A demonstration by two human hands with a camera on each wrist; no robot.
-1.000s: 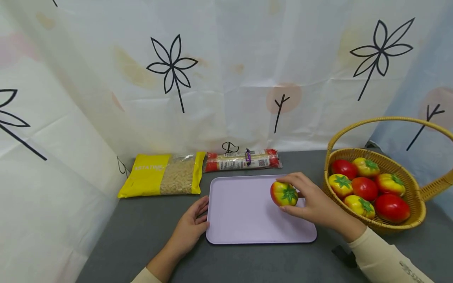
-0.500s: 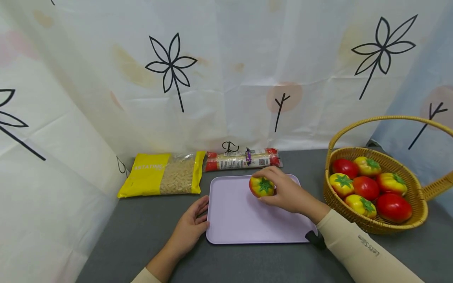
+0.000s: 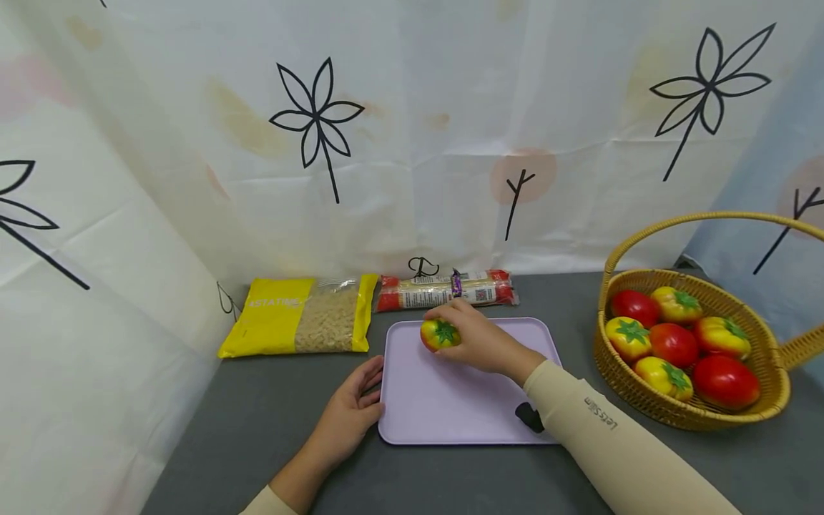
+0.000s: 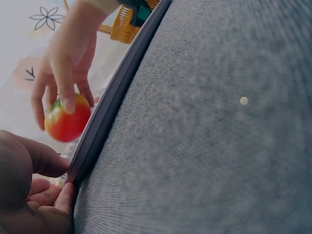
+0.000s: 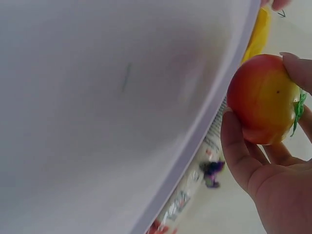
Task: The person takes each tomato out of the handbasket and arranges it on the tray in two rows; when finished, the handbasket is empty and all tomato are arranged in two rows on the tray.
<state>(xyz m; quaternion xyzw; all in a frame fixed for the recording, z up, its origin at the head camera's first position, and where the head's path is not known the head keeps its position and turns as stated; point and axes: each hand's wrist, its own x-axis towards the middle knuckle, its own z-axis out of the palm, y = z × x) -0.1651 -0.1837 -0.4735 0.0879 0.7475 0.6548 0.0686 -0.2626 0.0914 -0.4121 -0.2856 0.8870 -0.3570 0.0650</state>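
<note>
My right hand (image 3: 478,339) holds a glossy yellow-and-red tomato (image 3: 440,335) with a green leafy top, thumb and fingertips around its sides. It is over the upper left part of a lilac tray (image 3: 450,408). In the right wrist view the tomato (image 5: 265,100) shows its red-orange side, held beside the tray's rim (image 5: 214,107). My left hand (image 3: 347,409) rests at the tray's left edge, thumb and fingertips touching the rim. The left wrist view shows the left thumb (image 4: 46,158) right at the tray's corner, with the tomato (image 4: 68,119) beyond it.
A wicker basket (image 3: 692,422) with a tall handle stands at the right, with several red and yellow tomatoes inside. Behind the tray lie a yellow bag (image 3: 277,315) and a red-ended clear packet (image 3: 425,293). A patterned curtain (image 3: 418,179) closes off the back.
My right hand has carried the tomato leftward across the tray, from its right side to its upper left. The left hand has stayed at the tray's edge.
</note>
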